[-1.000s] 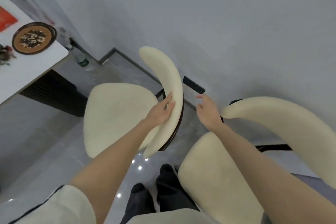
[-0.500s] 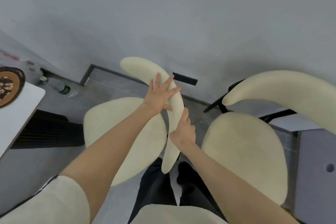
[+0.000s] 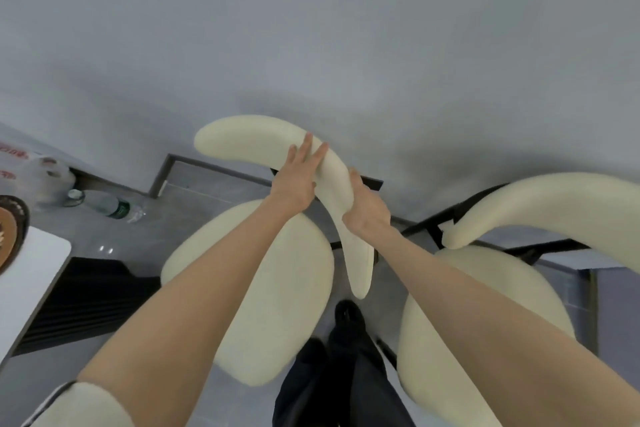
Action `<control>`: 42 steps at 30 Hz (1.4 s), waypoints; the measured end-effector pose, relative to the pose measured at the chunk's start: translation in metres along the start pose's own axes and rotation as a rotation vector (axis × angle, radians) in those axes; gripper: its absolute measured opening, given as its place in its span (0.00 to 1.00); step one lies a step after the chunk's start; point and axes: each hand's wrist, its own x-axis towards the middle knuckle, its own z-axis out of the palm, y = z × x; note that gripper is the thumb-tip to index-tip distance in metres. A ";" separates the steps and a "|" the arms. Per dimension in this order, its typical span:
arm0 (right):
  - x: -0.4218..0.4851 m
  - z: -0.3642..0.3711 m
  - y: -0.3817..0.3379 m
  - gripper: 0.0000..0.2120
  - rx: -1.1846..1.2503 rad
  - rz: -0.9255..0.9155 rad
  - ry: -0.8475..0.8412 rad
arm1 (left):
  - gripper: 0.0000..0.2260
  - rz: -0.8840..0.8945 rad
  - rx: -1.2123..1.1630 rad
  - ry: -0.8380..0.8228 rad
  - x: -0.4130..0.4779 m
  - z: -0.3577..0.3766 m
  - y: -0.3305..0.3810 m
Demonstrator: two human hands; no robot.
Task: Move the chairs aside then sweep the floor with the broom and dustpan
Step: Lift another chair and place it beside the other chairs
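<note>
Two cream padded chairs stand side by side before the grey wall. The left chair has a curved backrest arching over its seat. My left hand lies flat against the backrest's inner side with straight fingers. My right hand grips the same backrest from its outer side, thumb on top and fingers hidden behind it. The right chair stands untouched beside my right forearm. No broom or dustpan is in view.
A white table corner with a brown plate is at the left edge. A plastic bottle lies on the grey floor near the wall, beside a white bag. My dark shoes stand between the chairs.
The left chair has moved toward the wall and turned a little. My left hand slid further up the backrest; my right hand keeps its grip.
</note>
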 end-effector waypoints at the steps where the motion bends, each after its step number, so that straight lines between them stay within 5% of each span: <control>1: 0.014 -0.007 -0.004 0.40 -0.021 -0.024 -0.017 | 0.36 -0.017 -0.012 -0.007 0.008 -0.005 -0.003; 18: 0.115 -0.049 -0.039 0.41 -0.191 -0.229 0.013 | 0.37 -0.182 -0.222 -0.052 0.056 -0.036 -0.038; 25: 0.074 -0.039 -0.043 0.36 -0.326 -0.294 0.158 | 0.29 -0.218 -0.264 0.103 0.007 -0.027 -0.039; 34: -0.045 -0.020 -0.056 0.25 -0.057 -0.436 0.125 | 0.22 -0.242 -0.428 0.428 -0.118 -0.029 -0.059; 42: -0.183 0.032 -0.065 0.24 0.052 -0.453 0.065 | 0.22 -0.236 -0.480 0.464 -0.279 -0.020 -0.067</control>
